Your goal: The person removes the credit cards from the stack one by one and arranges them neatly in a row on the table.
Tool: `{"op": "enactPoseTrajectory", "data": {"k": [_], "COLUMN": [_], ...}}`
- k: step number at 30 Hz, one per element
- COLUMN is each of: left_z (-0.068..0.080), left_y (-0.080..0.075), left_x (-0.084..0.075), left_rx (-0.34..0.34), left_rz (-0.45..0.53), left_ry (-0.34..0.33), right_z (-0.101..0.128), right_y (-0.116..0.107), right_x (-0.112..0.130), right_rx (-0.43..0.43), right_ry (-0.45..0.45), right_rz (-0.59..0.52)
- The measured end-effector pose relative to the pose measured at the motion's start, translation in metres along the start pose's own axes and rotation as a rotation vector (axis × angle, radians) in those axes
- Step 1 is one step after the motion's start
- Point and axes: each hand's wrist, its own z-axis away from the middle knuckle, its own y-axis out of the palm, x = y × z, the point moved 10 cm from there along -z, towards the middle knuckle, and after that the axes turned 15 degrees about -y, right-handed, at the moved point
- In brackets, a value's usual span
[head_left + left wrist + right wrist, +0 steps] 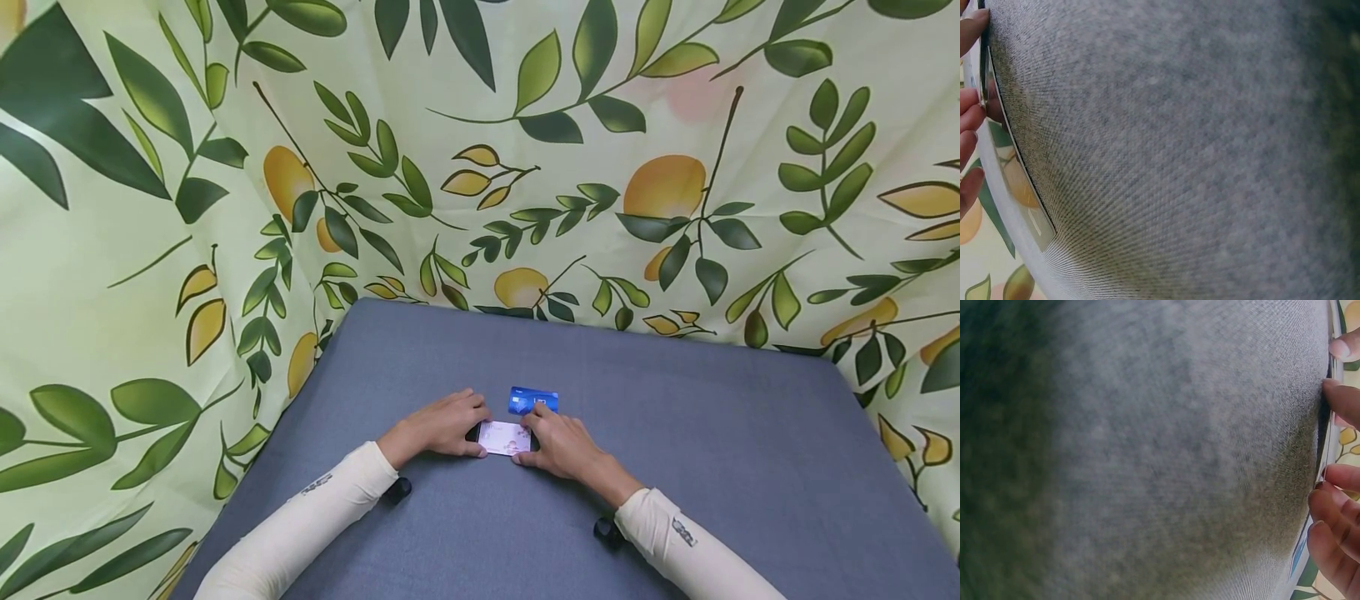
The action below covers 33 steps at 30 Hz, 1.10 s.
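A pale flat item [504, 437] with a pink-white face and dark ends lies on the grey table [697, 467]. My left hand [480, 430] grips its left end, thumb on the near edge and fingers over the far edge. My right hand [528, 435] grips its right end the same way. Just beyond it a blue card [533, 400] lies flat by my right forefinger. In the left wrist view my fingers [969, 112] touch the item's thin edge [984, 69]. The right wrist view shows my fingers [1341, 512] against that edge [1333, 434] and a sliver of the blue card [1299, 547].
A cloth backdrop [150, 250] printed with leaves and lemons hangs round the table's back and both sides. Grey tabletop stretches wide to the right and towards me. A small black wrist camera sits under each cream sleeve [315, 508].
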Motion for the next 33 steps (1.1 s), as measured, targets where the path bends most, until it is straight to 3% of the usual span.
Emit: {"op": "enactPoseTrajectory", "data": {"k": [14, 33], "left_z": [-0.0018, -0.0022], "left_y": [0.0019, 0.0022], "left_x": [0.0013, 0.0011], "left_rx": [0.026, 0.001], "left_rz": [0.004, -0.001], "left_ry": [-0.014, 0.01], "right_z": [-0.0008, -0.0011], "right_y": [0.002, -0.0026], "right_x": [-0.0019, 0.0037], "right_rx": [0.0, -0.046], "right_ry": [-0.007, -0.083], "right_rz": [-0.002, 0.011]}}
